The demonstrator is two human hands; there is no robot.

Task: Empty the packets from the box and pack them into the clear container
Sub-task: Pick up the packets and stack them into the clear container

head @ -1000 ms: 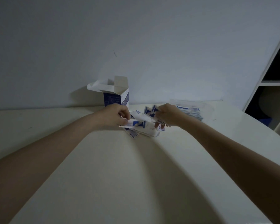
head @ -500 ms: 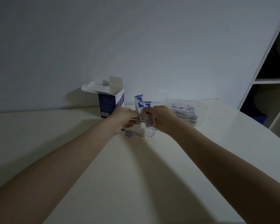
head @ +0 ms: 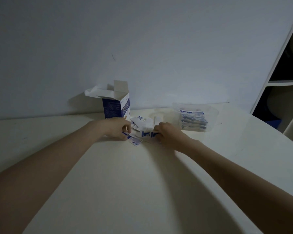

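A: Packets (head: pixel 143 128), loose heap on the table (head: pixel 142 191) btwn both hands, just in front of the box (head: pixel 116 108). Why there?

B: Looks like they got tipped out right by the box, so no reaching. Box stands upright w/ top flaps open, back near the wall (head: pixel 142 39). Can't see inside, so can't tell if it's empty.

A: Hands?

B: Left hand (head: pixel 118 129) on the heap's left edge, fingers curled down onto packets there, prob. pinching one or two. Right hand (head: pixel 166 134) on the right edge, fingers curled round a packet end w/ a blue mark. Exact finger contact is small and dim, so that's my read, not certain.

A: Why both sides at once?

B: I'd say to square the heap into a stack. Flat packets slide, so squeezing from two sides keeps them aligned.

A: And the container (head: pixel 195 118)?

B: Clear tub, right of the heap, near but apart from the right hand. Already holds a neat pile of packets lying flat. Makes sense: flat stacks fit more, and it's on the right-hand side for a short carry.

A: Progress?

B: Partway, I'd judge. One lot packed, one heap left. One packet (head: pixel 135 142) lies a bit out in front of the heap, easy to miss.

A: Else?

B: Shelf unit (head: pixel 277 81) far right, not involved.
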